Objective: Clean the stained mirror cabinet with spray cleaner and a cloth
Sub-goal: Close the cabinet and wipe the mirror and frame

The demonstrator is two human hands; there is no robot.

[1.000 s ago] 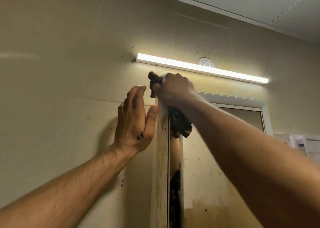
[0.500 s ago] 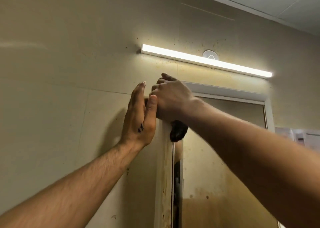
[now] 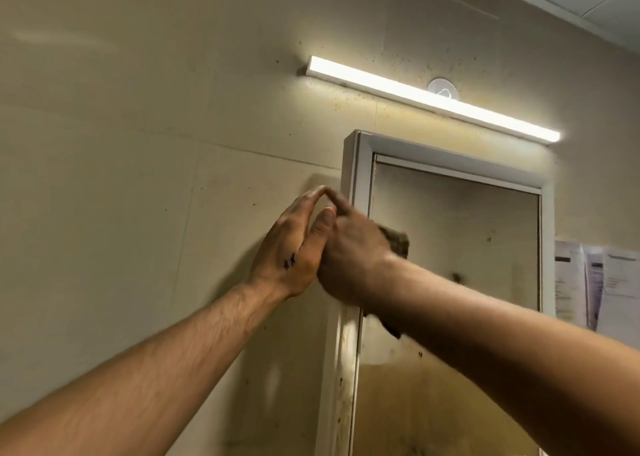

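Mirror cabinet (image 3: 450,159) is mounted on the wall under the light strip (image 3: 433,99); its glass and left frame edge are stained brown. Cloth (image 3: 396,244), dark and limp, is pressed by the right hand (image 3: 349,248) against the upper left frame edge; whether the fingers curl round it cannot be told (blur). Left hand (image 3: 291,248) is held flat, fingers straight, beside that edge, nothing grasped. Judged: cabinet rigid and fixed, glass fragile; cloth is best bunched in the palm, pressure kept moderate

On my feed, the motion-blurred right hand (image 3: 349,251) hides most of the dark crumpled cloth (image 3: 398,244); the white-framed mirror cabinet (image 3: 360,165) runs off the bottom edge.
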